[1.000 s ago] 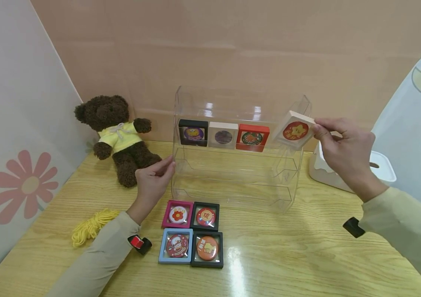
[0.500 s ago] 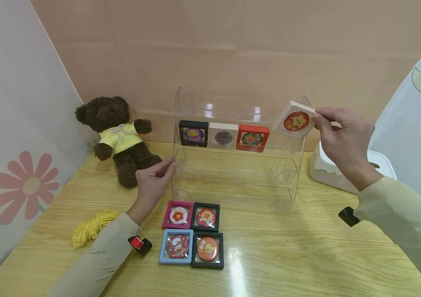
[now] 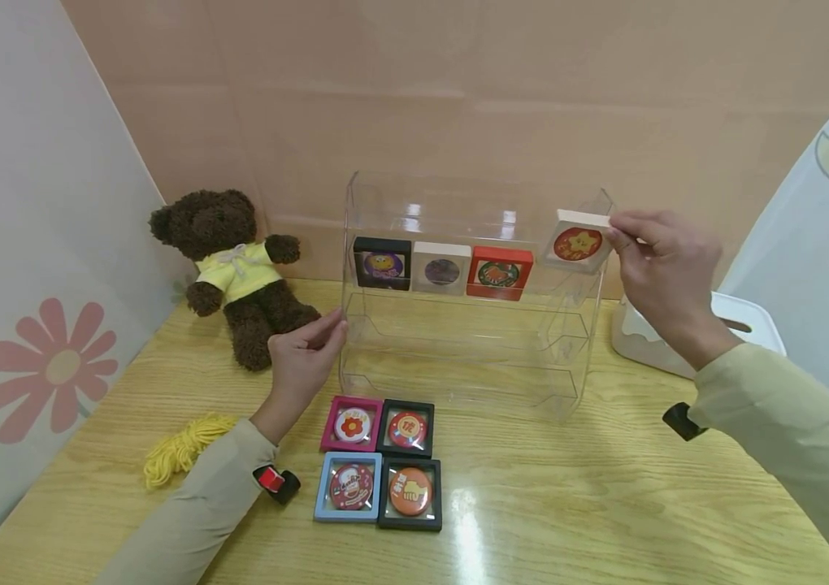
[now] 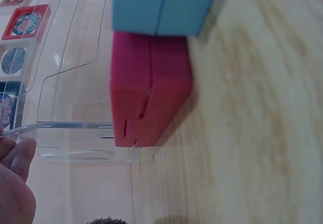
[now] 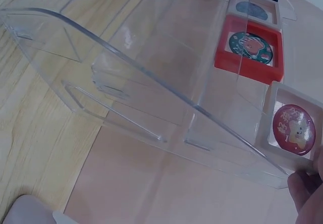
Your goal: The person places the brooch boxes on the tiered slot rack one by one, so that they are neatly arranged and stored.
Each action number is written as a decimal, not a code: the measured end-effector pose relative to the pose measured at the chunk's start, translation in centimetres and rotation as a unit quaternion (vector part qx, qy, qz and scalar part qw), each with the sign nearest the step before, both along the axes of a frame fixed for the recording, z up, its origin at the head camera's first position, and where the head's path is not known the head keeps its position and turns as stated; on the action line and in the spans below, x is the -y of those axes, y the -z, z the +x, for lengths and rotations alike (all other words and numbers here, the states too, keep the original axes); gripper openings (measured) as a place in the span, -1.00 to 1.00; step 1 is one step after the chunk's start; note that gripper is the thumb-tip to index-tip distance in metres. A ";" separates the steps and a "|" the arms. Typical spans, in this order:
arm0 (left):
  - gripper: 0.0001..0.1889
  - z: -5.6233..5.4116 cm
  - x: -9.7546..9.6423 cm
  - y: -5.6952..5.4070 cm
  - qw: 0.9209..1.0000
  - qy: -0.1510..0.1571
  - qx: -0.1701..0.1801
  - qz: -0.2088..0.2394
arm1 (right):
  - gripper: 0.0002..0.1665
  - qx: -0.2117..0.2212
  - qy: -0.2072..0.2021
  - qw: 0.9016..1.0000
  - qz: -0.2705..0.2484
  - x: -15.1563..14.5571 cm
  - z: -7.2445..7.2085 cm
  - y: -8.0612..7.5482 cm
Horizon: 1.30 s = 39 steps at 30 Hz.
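Note:
My right hand [image 3: 666, 276] pinches the right edge of a white square display frame [image 3: 579, 241] holding a red star badge. That frame is at the right end of the upper tier of a clear acrylic rack [image 3: 458, 357]. To its left on the same tier stand a black frame [image 3: 382, 263], a white frame [image 3: 440, 269] and a red frame [image 3: 499, 273]. My left hand [image 3: 301, 366] pinches the rack's left side edge, and in the left wrist view its fingertips [image 4: 22, 156] are at the clear panel.
On the wooden table before the rack lie a pink frame [image 3: 352, 424], a blue frame [image 3: 348, 487] and two black-framed badges [image 3: 410, 494]. A brown teddy bear [image 3: 235, 276] sits at left, near yellow cord [image 3: 188, 445]. A white box [image 3: 751, 321] stands at right.
The right hand first lifted the white star-badge frame slightly, then lowered it and turned it from tilted to nearly level on the upper tier. The left hand has stayed at the rack's edge.

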<state>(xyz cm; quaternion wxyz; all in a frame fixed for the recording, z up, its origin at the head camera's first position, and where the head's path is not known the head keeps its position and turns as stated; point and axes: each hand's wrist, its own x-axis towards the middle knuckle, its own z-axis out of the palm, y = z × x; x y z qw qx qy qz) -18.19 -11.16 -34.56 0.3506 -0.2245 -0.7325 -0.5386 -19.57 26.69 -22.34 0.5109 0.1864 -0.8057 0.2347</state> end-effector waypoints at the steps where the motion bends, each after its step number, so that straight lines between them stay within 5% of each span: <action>1: -0.79 0.0 0.0 0.0 1.000 0.000 0.000 -0.001 | -0.90 0.002 0.000 1.000 0.006 0.0 0.0 0.1; 21: -0.79 0.0 0.0 0.1 1.000 -0.001 0.001 0.000 | -0.88 0.053 0.015 0.992 0.116 0.3 0.3 1.1; 39: -0.80 -0.1 0.1 0.1 1.000 -0.005 -0.013 -0.005 | -0.88 0.108 0.024 0.986 0.127 0.7 1.1 1.5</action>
